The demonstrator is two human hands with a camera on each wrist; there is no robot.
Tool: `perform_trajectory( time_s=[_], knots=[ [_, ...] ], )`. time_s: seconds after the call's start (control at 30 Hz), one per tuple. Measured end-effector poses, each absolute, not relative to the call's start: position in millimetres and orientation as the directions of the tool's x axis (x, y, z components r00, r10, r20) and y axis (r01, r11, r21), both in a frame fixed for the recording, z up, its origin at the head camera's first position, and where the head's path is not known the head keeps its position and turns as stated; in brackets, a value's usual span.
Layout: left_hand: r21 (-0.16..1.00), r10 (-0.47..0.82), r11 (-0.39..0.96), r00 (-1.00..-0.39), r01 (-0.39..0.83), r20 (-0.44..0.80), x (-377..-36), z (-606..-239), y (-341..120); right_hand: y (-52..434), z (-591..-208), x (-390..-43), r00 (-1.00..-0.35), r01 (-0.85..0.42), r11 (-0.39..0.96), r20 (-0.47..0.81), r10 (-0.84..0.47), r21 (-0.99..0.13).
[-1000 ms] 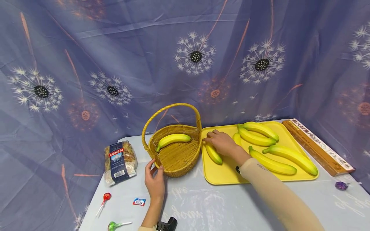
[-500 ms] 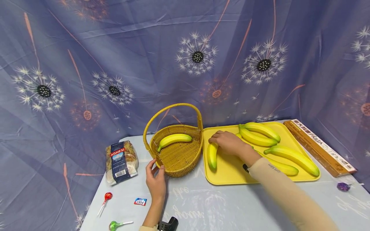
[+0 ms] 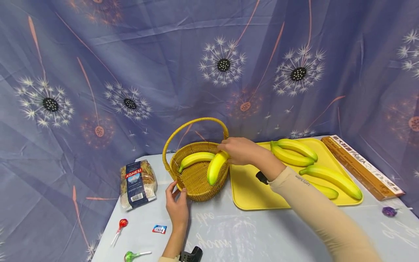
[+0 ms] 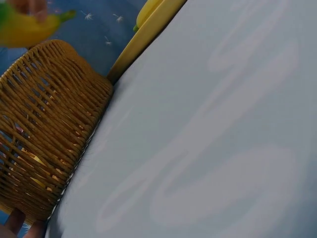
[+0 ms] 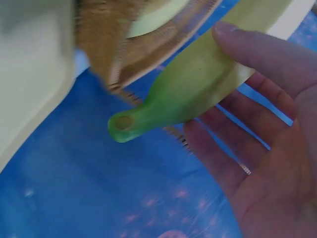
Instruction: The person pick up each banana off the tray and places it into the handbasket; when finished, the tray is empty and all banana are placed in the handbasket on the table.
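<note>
Fingers (image 5: pixel 257 54) of my right hand (image 3: pixel 240 151) are curled round the stem end of a banana (image 3: pixel 216 167), pinching it between thumb and fingertips; the wrist view shows the green stem tip poking out past the palm. I hold this banana over the right rim of the basket (image 3: pixel 199 182), its free end tilted down toward the basket's inside. A second banana (image 3: pixel 195 158) lies inside the basket, along its far wall.

My left hand (image 3: pixel 176 207) rests at the near rim of the basket, thumb and fingers lightly bent against the wicker. The left wrist view shows only two fingertips at the basket's base, so I cannot tell whether they grip the wall or merely touch it.

Just right of the basket sits the yellow tray (image 3: pixel 252 198), touching or nearly touching it. Four bananas lie on the tray, all toward its far and right parts. Right of the tray, well apart from the basket, lies a long pasta box (image 3: pixel 360 165). Left of the basket is a pasta bag (image 3: pixel 137 183). Nearer me than the basket, on the tabletop (image 3: pixel 245 233), lie a red lollipop (image 3: pixel 119 225), a green lollipop (image 3: pixel 131 255) and a small wrapped candy (image 3: pixel 158 229).
</note>
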State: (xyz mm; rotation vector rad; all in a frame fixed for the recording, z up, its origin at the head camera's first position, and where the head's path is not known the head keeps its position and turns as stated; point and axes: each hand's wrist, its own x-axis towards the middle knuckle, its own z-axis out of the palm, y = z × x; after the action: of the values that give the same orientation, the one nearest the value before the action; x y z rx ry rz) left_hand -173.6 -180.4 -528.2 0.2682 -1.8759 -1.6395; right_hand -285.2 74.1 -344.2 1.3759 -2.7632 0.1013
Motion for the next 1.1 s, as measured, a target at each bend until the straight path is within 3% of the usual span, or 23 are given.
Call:
perform_trajectory(
  time_s=[0.3,0.77,1.1],
  knots=[
    [0.946,-0.525,0.197,-0.787,0.258,0.324,-172.9,-527.9,-178.9,16.4,-334.6,-311.6,-0.641,-0.767,0.640,0.013,-0.767,-0.044],
    [0.947,-0.490,0.182,-0.810,0.266,0.322,-157.5,-498.0,-171.2,-43.2,-377.6,-336.8,-0.758,-0.621,0.782,-0.214,-0.616,-0.050],
    [0.916,-0.471,0.247,-0.786,0.317,0.399,-159.2,-494.5,-171.1,-62.7,-399.4,-337.4,-0.837,-0.519,0.843,-0.283,-0.469,0.140]
  ],
)
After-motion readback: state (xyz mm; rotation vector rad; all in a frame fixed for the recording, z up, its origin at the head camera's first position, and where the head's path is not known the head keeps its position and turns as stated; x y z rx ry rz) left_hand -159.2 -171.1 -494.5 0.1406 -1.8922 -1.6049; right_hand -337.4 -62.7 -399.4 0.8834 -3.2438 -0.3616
